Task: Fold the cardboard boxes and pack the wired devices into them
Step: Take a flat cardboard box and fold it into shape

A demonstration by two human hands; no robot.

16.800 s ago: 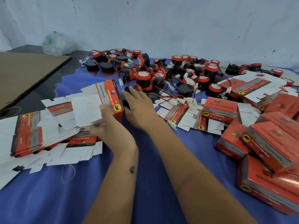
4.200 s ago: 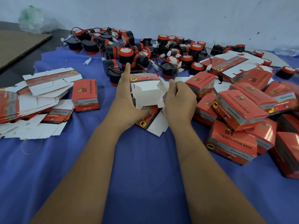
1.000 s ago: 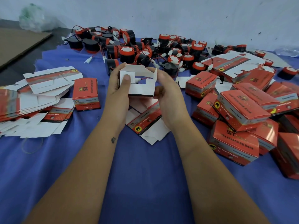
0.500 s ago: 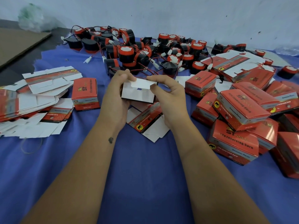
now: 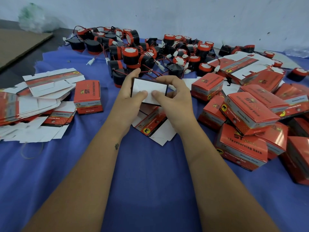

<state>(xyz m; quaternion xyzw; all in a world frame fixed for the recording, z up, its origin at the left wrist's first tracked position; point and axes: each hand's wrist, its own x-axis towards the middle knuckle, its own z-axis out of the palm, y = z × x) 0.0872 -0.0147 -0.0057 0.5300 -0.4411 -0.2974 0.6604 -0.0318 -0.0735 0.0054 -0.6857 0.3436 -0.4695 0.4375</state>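
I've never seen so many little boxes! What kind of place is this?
Probably a small packing workshop. Finished red boxes pile up on a blue cloth, flat unfolded ones wait beside them, and a heap of wired devices lies behind.

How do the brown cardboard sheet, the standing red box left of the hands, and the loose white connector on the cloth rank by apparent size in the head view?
1. brown cardboard sheet, largest, though cut off by the frame edge.
2. standing red box.
3. white connector, plainly smallest.
The sheet lies farthest away yet looks biggest, so nearness does not upset the order.
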